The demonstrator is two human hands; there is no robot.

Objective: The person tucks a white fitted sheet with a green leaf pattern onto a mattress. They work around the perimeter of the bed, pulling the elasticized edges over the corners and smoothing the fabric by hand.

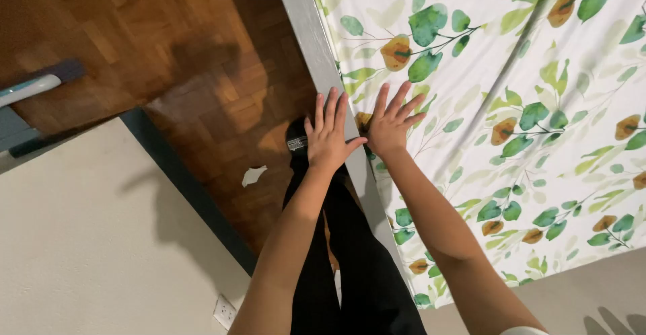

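Observation:
A white bed sheet (484, 72) printed with green and orange leaves covers the bed on the right. My left hand (328, 133) lies flat with fingers spread on the grey edge of the bed (306, 32). My right hand (390, 123) presses flat on the sheet right beside it, fingers apart, thumbs nearly touching. Neither hand holds anything. Below my arms are my black trouser legs (350, 261) and a dark slipper (296, 136) on the floor.
Brown parquet floor (168, 39) lies left of the bed. A small white scrap (254, 174) rests on it. A cream wall (87, 241) with a dark skirting strip (182, 180) and a white socket (224, 311) fills the lower left.

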